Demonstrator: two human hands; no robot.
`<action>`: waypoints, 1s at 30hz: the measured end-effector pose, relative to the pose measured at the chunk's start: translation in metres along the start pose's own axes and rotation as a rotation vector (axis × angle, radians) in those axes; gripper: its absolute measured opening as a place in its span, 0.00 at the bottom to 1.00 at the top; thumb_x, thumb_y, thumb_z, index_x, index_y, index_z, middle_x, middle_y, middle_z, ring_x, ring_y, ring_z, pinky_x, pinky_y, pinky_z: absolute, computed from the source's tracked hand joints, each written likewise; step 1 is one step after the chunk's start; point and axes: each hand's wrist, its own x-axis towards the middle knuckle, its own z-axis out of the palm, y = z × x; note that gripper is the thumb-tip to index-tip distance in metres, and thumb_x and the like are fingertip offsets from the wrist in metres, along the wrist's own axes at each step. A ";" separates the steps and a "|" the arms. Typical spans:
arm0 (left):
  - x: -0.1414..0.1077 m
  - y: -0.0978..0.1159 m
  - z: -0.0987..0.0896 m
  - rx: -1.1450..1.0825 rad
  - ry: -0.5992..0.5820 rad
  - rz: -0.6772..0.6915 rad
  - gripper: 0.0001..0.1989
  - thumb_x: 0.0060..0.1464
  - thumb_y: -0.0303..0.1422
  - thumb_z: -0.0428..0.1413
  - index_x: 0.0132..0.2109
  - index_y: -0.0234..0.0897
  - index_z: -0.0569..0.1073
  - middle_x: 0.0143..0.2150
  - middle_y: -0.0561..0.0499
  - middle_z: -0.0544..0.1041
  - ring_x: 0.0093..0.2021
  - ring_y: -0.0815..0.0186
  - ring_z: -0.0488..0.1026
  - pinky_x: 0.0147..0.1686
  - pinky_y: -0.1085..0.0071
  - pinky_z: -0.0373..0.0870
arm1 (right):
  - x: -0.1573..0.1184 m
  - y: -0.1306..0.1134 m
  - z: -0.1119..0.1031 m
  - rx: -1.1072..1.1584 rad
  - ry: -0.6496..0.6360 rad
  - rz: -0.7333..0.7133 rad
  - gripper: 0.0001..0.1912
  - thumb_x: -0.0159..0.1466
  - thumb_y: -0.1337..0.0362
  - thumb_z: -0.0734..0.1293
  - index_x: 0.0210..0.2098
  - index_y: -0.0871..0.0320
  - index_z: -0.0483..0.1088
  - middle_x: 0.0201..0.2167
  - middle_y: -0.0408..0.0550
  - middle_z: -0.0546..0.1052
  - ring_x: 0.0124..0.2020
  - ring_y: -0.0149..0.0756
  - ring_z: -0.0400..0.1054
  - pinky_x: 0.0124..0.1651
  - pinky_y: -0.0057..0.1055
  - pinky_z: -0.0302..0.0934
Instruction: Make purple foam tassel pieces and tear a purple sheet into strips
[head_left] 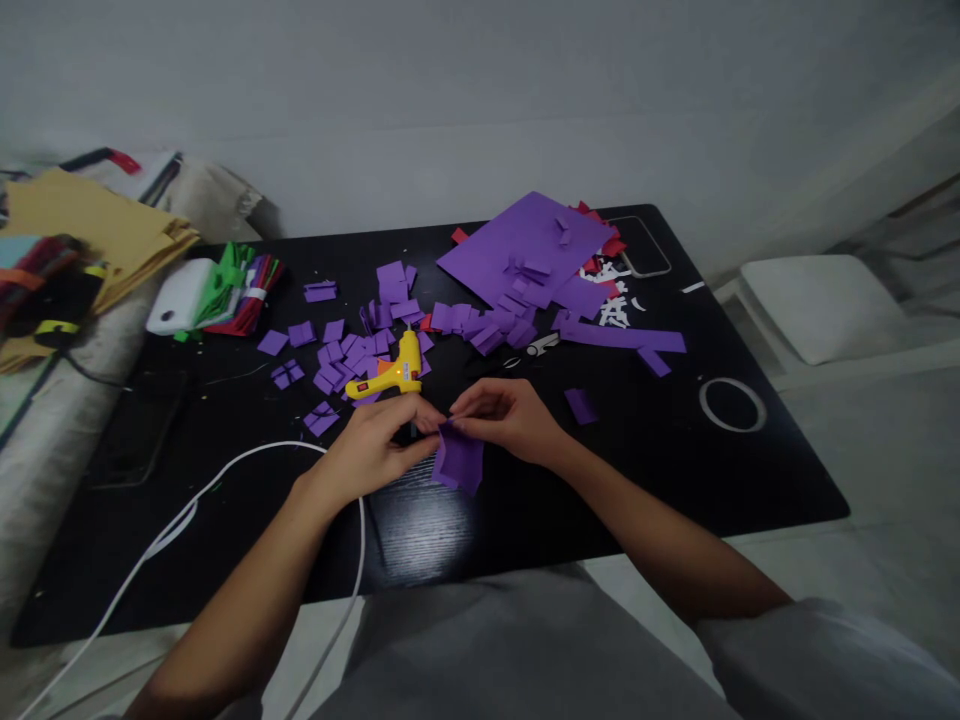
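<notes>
Between my two hands, near the table's front, is a folded piece of purple paper [459,460]. My left hand [379,440] pinches its upper left edge, and my right hand [506,420] grips the top edge from the right. The paper hangs below my fingertips, with its lower edges standing apart. Just beyond my left hand lies a yellow glue gun [397,370], nozzle pointing away from me. Many small folded purple paper pieces [352,360] are scattered around it. Scissors [541,345] lie beyond my right hand, partly lost against the dark table.
On the black table [675,470] are a large purple sheet [495,245], purple strips [622,338], white scraps [615,312] and a ring [733,404]. Bundled coloured strips [244,295] and a phone [142,430] are at left. A white cable [225,462] crosses the front left. A stool [821,305] stands right.
</notes>
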 end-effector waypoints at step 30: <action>0.002 0.002 -0.001 0.026 0.003 0.072 0.05 0.62 0.31 0.60 0.45 0.37 0.78 0.36 0.50 0.82 0.36 0.67 0.80 0.38 0.73 0.77 | 0.001 0.001 -0.002 0.019 -0.078 0.052 0.17 0.50 0.60 0.81 0.36 0.59 0.79 0.31 0.46 0.83 0.33 0.34 0.79 0.41 0.30 0.73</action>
